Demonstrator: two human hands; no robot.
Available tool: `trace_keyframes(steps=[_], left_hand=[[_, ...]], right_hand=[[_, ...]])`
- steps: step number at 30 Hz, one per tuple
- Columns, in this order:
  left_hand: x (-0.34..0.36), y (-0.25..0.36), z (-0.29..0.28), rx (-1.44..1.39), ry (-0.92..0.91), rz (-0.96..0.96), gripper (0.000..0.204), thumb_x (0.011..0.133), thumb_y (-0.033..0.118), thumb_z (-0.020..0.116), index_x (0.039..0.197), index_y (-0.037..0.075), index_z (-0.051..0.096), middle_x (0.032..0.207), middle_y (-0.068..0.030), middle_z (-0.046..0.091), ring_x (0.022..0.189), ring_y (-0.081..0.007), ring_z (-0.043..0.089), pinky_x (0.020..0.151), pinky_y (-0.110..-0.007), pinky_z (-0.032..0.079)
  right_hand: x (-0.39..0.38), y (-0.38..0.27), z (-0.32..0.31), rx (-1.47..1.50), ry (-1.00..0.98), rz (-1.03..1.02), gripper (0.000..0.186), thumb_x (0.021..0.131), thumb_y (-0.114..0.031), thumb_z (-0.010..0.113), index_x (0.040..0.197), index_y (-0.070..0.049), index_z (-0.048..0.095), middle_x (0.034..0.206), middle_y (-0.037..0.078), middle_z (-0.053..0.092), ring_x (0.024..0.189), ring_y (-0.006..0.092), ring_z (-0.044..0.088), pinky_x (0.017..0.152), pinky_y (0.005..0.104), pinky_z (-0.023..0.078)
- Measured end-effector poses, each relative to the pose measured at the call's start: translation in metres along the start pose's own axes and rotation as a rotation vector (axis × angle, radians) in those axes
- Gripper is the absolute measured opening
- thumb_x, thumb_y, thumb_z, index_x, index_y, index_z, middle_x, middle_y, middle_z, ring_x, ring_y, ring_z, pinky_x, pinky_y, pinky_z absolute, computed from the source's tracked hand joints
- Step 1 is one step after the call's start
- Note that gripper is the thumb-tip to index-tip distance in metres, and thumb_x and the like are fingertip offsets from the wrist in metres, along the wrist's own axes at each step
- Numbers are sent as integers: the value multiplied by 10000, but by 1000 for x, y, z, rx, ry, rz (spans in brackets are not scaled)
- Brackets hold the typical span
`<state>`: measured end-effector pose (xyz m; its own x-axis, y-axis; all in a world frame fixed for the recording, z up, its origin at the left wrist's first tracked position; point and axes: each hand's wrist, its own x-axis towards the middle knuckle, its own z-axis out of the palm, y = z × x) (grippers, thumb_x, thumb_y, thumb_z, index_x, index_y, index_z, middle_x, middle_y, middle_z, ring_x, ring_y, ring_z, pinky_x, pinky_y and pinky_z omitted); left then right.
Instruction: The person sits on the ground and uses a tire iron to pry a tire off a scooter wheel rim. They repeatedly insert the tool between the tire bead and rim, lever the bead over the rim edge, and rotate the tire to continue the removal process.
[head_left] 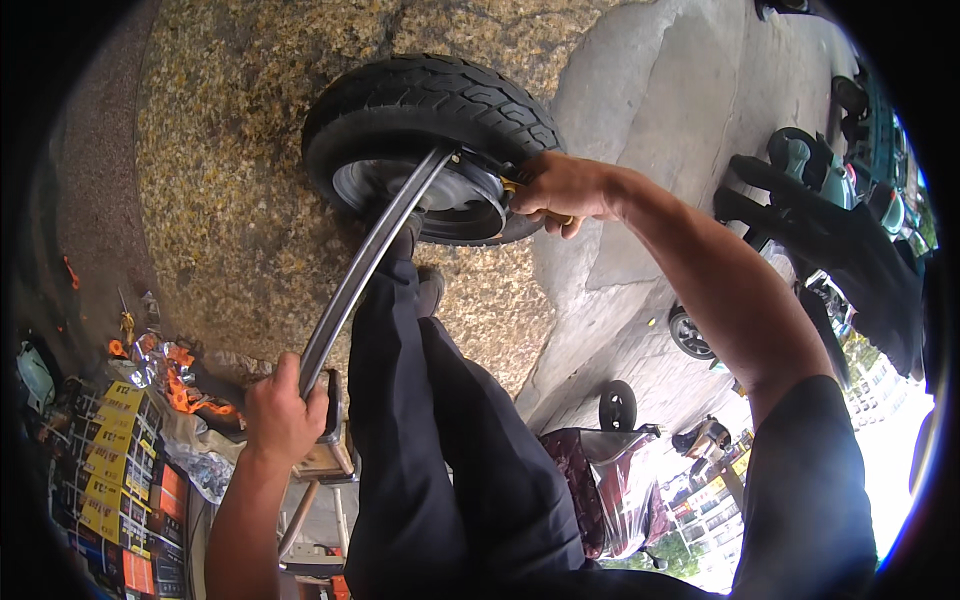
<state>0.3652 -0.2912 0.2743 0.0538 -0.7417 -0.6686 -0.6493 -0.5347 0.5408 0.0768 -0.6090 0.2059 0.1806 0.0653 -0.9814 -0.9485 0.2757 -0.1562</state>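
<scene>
A black tyre [425,88] with chunky tread sits on a grey metal rim [357,183], on the speckled ground in front of me. My left hand [283,418] is closed around the lower end of a long metal tyre lever [372,255]. The lever's far end lies at the tyre's inner edge, over the rim. Closed at the wheel's right side, my right hand [568,193] grips a tool with a yellow and black handle [510,186]; its working end reaches toward the lever tip. One of my shoes [403,240] is against the wheel's near side.
Stacked yellow and orange boxes [112,445] stand at lower left, beside orange scraps and clear plastic [185,385]. A wooden-framed stool [325,460] is near my left forearm. At right are a parked scooter [610,480], another wheel [690,332] and a person in dark clothes [850,260].
</scene>
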Motion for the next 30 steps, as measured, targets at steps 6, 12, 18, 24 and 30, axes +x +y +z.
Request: trace_keyframes(steps=[6,12,18,24,30], left_hand=[[0,-8,7,83,28,60,208,838,113,670,958,31,521,687,-193,647,635,-437,649,574,-524,505],[5,-29,28,99,89,111,197,825,107,664,942,31,524,668,-185,633,624,-428,648,564,-519,511],[27,-56,49,161,166,159,217,812,119,667,964,29,541,693,-186,638,624,-424,648,562,-521,515],[59,-67,55,226,250,198,237,807,131,670,986,40,543,723,-185,647,617,-412,651,558,-511,523],[78,-40,108,86,265,135,221,841,175,679,927,41,527,655,-206,623,615,-439,640,568,-528,517]], right_hand=[[3,14,13,94,100,-51,168,898,-185,642,975,-38,615,767,25,567,621,112,558,484,284,450],[20,27,38,-196,365,-243,254,867,-145,590,1036,39,639,805,104,662,747,210,617,705,374,496],[28,37,35,-284,429,-318,272,858,-122,571,1054,57,632,850,209,694,830,301,684,758,411,520],[35,28,16,-358,427,-284,361,869,-135,590,1177,47,635,1074,267,696,1060,359,668,913,420,520],[50,32,-8,-400,488,-275,283,891,-139,595,1102,34,669,940,238,714,892,318,705,806,421,530]])
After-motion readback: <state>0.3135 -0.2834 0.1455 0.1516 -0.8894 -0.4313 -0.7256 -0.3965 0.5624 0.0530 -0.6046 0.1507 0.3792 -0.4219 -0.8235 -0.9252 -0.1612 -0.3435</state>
